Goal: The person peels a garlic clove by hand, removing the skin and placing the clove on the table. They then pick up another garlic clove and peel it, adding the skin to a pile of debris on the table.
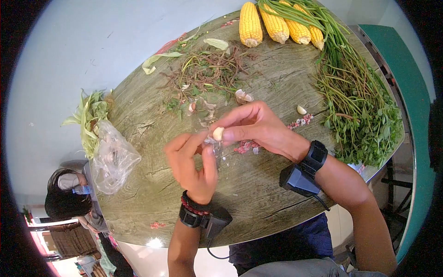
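Observation:
Between the thumb and index finger of my right hand (260,129) is a pale garlic clove (218,134). My left hand (191,159) meets it from the left, its fingertips pinched on thin, whitish garlic skin (210,140) at the clove's side. Part of the clove is hidden by the fingers. A bare garlic clove (301,110) lies on the table to the right of my right hand. Just beyond my hands are a partly broken garlic bulb (243,96), an unpeeled clove (192,107) and loose papery peels.
Yellow corn cobs (250,25) lie at the far edge of the wooden table (258,194). Long green leafy stems (355,101) cover the right side. Plant scraps (210,69) are heaped behind my hands. A plastic bag (113,159) and husks (92,115) sit left, near another person (67,198).

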`<act>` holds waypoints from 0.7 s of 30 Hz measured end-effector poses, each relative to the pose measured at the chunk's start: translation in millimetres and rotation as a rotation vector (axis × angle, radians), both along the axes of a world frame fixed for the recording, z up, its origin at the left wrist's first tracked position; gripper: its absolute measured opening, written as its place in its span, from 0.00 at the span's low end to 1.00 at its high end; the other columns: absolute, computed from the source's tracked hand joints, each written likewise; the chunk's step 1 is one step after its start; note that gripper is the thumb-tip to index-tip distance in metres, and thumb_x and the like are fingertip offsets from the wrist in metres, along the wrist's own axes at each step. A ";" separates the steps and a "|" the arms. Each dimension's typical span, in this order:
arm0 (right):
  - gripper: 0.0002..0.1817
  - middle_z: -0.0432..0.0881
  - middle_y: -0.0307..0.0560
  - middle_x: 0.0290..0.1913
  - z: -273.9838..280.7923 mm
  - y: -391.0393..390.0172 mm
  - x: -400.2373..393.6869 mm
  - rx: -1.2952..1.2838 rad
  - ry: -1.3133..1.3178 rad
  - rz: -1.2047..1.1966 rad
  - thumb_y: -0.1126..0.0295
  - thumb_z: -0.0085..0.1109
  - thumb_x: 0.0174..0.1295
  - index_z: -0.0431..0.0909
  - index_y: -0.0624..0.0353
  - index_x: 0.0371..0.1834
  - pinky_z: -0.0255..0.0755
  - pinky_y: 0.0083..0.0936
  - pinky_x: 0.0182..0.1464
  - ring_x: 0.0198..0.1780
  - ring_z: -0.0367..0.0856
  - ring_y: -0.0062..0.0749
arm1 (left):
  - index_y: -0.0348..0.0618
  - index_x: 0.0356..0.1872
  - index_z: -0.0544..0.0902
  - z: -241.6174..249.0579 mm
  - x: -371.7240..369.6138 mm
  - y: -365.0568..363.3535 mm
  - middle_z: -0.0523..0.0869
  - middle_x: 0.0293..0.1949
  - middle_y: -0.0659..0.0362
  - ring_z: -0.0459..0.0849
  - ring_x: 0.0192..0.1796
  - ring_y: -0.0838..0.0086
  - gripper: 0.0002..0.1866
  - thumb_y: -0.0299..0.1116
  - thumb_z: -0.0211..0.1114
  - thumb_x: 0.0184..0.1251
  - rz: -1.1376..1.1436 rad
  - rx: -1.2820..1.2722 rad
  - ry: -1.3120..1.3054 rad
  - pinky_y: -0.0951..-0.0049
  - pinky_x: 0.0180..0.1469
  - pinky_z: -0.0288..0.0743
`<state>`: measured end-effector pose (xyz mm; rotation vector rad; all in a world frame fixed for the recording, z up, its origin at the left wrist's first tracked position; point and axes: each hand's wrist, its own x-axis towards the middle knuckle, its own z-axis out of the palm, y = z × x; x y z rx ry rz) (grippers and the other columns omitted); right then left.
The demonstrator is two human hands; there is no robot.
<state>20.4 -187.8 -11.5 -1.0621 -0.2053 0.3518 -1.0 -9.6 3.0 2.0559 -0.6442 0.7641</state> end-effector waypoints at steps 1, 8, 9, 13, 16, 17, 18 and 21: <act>0.15 0.87 0.35 0.37 -0.4 0.1 0.2 -0.001 -0.004 -0.002 0.64 0.70 0.58 0.85 0.55 0.48 0.68 0.08 0.21 0.31 0.78 0.09 | 0.37 0.44 0.81 0.7 1.3 1.3 0.75 0.43 0.54 0.74 0.43 0.70 0.14 0.14 0.63 0.57 0.002 0.038 -0.023 0.77 0.37 0.72; 0.14 0.86 0.33 0.35 -4.6 0.8 2.0 -0.040 -0.085 -0.002 0.63 0.69 0.59 0.85 0.55 0.46 0.67 0.07 0.21 0.28 0.77 0.07 | 0.39 0.40 0.84 -0.3 2.2 0.4 0.76 0.38 0.57 0.75 0.38 0.72 0.11 0.15 0.65 0.56 0.055 0.063 -0.041 0.78 0.34 0.71; 0.14 0.86 0.33 0.34 -4.9 0.8 2.1 -0.045 -0.093 -0.003 0.63 0.69 0.59 0.85 0.55 0.46 0.66 0.07 0.21 0.28 0.76 0.07 | 0.39 0.40 0.84 -0.1 2.3 0.4 0.76 0.38 0.57 0.75 0.37 0.72 0.12 0.15 0.66 0.56 0.058 0.073 -0.050 0.78 0.34 0.71; 0.12 0.85 0.40 0.41 2.1 0.5 0.8 -0.044 -0.004 -0.003 0.73 0.68 0.58 0.85 0.61 0.44 0.72 0.16 0.40 0.39 0.79 0.17 | 0.40 0.39 0.84 0.1 1.6 0.1 0.76 0.38 0.57 0.75 0.36 0.73 0.12 0.14 0.66 0.55 0.082 0.104 -0.076 0.78 0.33 0.71; 0.11 0.85 0.44 0.44 4.1 0.6 0.7 -0.080 0.019 0.002 0.77 0.67 0.57 0.84 0.65 0.44 0.76 0.20 0.49 0.45 0.82 0.22 | 0.40 0.37 0.83 0.4 -0.6 -2.9 0.76 0.38 0.56 0.75 0.35 0.73 0.11 0.15 0.67 0.54 0.084 0.050 -0.043 0.78 0.32 0.71; 0.11 0.85 0.44 0.44 4.0 0.7 0.7 -0.087 0.016 0.004 0.77 0.68 0.57 0.84 0.65 0.44 0.76 0.20 0.48 0.45 0.82 0.22 | 0.40 0.37 0.83 0.5 -1.2 -3.8 0.76 0.38 0.56 0.75 0.34 0.73 0.11 0.15 0.67 0.53 0.081 0.020 -0.023 0.78 0.31 0.71; 0.11 0.85 0.44 0.43 4.0 0.8 0.7 -0.095 0.013 0.006 0.77 0.68 0.57 0.84 0.65 0.44 0.76 0.20 0.48 0.44 0.82 0.22 | 0.41 0.36 0.82 0.5 -1.2 -3.6 0.76 0.38 0.56 0.75 0.34 0.74 0.11 0.16 0.67 0.53 0.080 0.024 -0.022 0.78 0.31 0.72; 0.11 0.85 0.44 0.43 3.7 0.7 0.5 -0.084 0.023 0.009 0.76 0.68 0.57 0.84 0.64 0.44 0.77 0.20 0.47 0.43 0.82 0.22 | 0.41 0.35 0.82 0.5 -1.1 -2.0 0.76 0.38 0.56 0.75 0.33 0.74 0.10 0.17 0.67 0.53 0.076 0.038 -0.020 0.78 0.30 0.72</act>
